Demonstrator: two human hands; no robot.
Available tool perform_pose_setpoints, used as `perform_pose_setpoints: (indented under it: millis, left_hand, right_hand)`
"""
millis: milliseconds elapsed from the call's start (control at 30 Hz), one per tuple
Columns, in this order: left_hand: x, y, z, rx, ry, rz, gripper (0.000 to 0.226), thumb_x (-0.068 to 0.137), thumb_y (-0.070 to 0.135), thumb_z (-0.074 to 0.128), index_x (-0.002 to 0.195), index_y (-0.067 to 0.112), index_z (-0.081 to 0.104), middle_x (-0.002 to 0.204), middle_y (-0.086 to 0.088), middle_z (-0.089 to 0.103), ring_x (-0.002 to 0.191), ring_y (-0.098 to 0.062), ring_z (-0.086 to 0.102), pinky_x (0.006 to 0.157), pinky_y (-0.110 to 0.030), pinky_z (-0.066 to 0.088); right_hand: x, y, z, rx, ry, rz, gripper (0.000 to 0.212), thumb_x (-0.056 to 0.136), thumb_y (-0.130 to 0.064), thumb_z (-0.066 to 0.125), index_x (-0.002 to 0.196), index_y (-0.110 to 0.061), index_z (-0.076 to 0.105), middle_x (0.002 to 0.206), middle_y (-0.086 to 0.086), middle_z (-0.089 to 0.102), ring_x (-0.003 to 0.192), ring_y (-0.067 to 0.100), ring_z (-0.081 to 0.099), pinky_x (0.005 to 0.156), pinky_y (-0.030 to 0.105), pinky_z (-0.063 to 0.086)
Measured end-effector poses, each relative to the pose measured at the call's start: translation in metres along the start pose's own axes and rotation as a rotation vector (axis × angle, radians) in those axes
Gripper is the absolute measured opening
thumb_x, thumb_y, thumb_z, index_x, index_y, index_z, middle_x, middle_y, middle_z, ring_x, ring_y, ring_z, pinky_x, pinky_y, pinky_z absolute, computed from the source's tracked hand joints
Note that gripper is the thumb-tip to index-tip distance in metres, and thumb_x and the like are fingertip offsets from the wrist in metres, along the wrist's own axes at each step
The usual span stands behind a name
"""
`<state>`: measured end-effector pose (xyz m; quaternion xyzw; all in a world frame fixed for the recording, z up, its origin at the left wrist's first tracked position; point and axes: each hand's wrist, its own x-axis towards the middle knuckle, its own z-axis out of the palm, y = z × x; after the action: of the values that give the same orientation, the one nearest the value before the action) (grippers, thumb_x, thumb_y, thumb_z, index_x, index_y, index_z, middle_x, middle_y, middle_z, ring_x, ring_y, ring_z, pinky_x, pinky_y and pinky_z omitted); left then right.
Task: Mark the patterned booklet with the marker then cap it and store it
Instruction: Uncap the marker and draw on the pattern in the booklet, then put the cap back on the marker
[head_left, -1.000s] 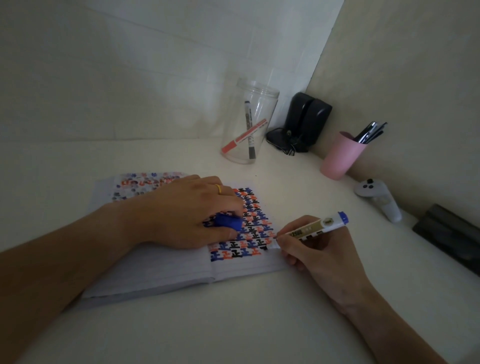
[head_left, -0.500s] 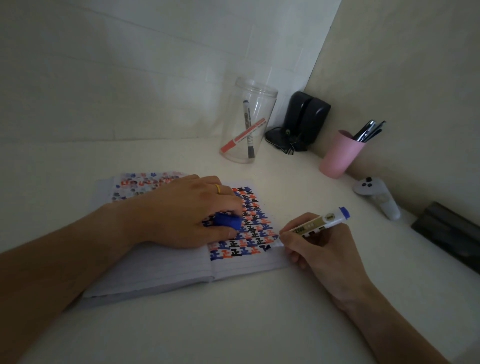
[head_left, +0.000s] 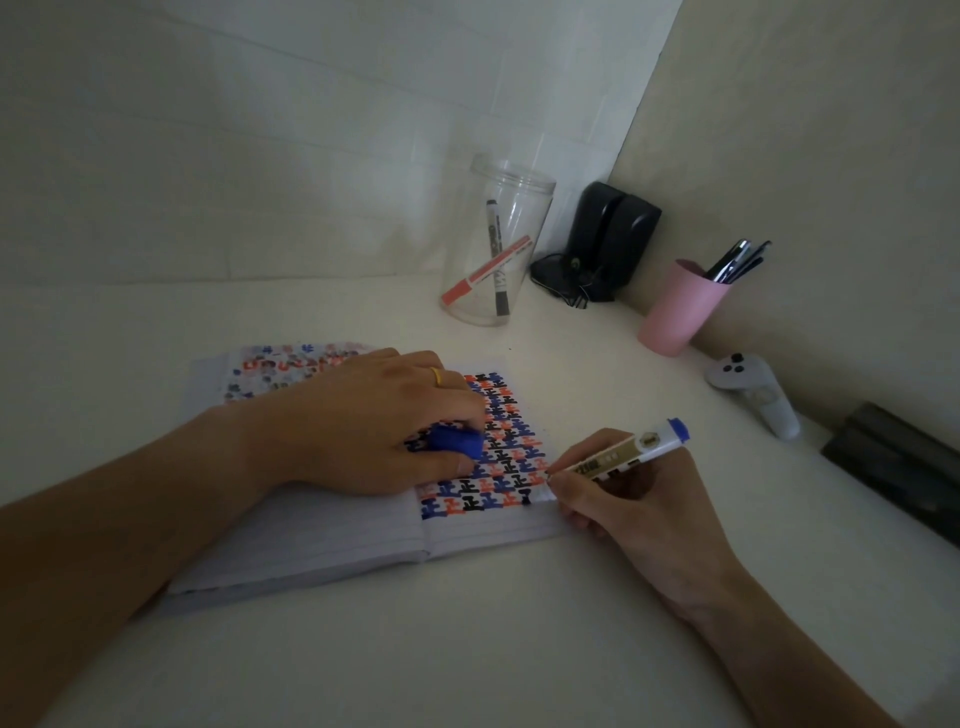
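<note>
An open booklet (head_left: 322, 540) lies on the white table, its right page filled with blue, orange and black marks. My left hand (head_left: 374, 431) presses flat on the booklet and holds the blue marker cap (head_left: 456, 443) between thumb and fingers. My right hand (head_left: 634, 514) grips the white marker (head_left: 618, 460) with a blue end. Its tip touches the right page's lower right corner, at the end of the bottom row of marks.
A clear plastic jar (head_left: 496, 244) with a red and a black marker stands behind the booklet. To its right are a black device (head_left: 605, 241), a pink cup (head_left: 680, 306) with pens, a white controller (head_left: 753, 392) and a dark object (head_left: 898, 462) by the wall.
The marker tip and my right hand have shifted slightly down and right along the bottom row. My left hand stays still on the booklet with the cap.
</note>
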<state>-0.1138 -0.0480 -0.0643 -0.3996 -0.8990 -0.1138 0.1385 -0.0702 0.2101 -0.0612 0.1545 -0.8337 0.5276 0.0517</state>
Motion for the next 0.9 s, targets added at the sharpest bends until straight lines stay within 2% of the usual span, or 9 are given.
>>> perform_pose_setpoints:
  millis: [167,333,500,700,800,900]
  left_hand:
    - [0.0,0.001,0.0,-0.006,0.002,0.002,0.023,0.094,0.059,0.046,0.109,0.043,0.05,0.109,0.017,0.062,0.098,-0.005,0.051,0.087,-0.035,0.046]
    - [0.0,0.002,-0.002,-0.001,0.002,-0.006,0.022,0.094,0.06,0.046,0.109,0.044,0.05,0.109,0.018,0.061,0.097,-0.005,0.05,0.087,-0.033,0.045]
    - [-0.001,0.004,-0.003,-0.001,0.004,-0.025,0.025,0.093,0.059,0.047,0.111,0.042,0.051,0.11,0.018,0.062,0.097,-0.004,0.048,0.084,-0.029,0.041]
    - [0.0,0.008,-0.006,-0.001,-0.001,-0.068,0.027,0.093,0.058,0.051,0.114,0.041,0.053,0.116,0.018,0.062,0.101,-0.005,0.051,0.088,-0.03,0.044]
    - [-0.001,0.01,-0.007,-0.013,0.029,-0.09,0.027,0.093,0.058,0.051,0.112,0.04,0.056,0.108,0.018,0.063,0.093,-0.004,0.053,0.084,-0.028,0.045]
    - [0.001,0.008,-0.003,-0.053,0.122,-0.166,0.027,0.095,0.054,0.049,0.111,0.035,0.059,0.1,0.016,0.064,0.084,-0.001,0.053,0.078,-0.023,0.041]
  right_hand:
    - [0.003,0.002,0.0,-0.005,0.048,0.036,0.01,0.078,0.002,0.075,0.071,-0.006,0.074,0.061,-0.003,0.071,0.053,0.002,0.065,0.053,0.015,0.049]
    - [0.005,0.006,0.001,0.001,0.076,0.036,0.012,0.077,0.003,0.073,0.069,-0.006,0.072,0.061,0.001,0.07,0.052,0.004,0.062,0.052,0.019,0.05]
    - [0.016,-0.002,-0.007,0.253,0.139,0.124,0.008,0.086,-0.003,0.07,0.079,-0.005,0.075,0.063,0.01,0.067,0.055,0.02,0.058,0.049,0.026,0.045]
    - [0.071,-0.015,0.005,0.39,0.201,0.183,0.005,0.087,-0.01,0.071,0.088,-0.007,0.074,0.066,0.007,0.068,0.057,0.017,0.058,0.05,0.027,0.046]
    - [0.08,-0.003,0.018,0.494,0.269,0.245,0.015,0.086,-0.019,0.076,0.091,-0.006,0.076,0.066,0.005,0.069,0.058,0.015,0.06,0.053,0.027,0.049]
    - [0.078,0.009,0.021,0.511,0.279,0.218,0.017,0.082,-0.021,0.081,0.091,-0.008,0.077,0.061,0.003,0.06,0.054,0.014,0.051,0.051,0.027,0.043]
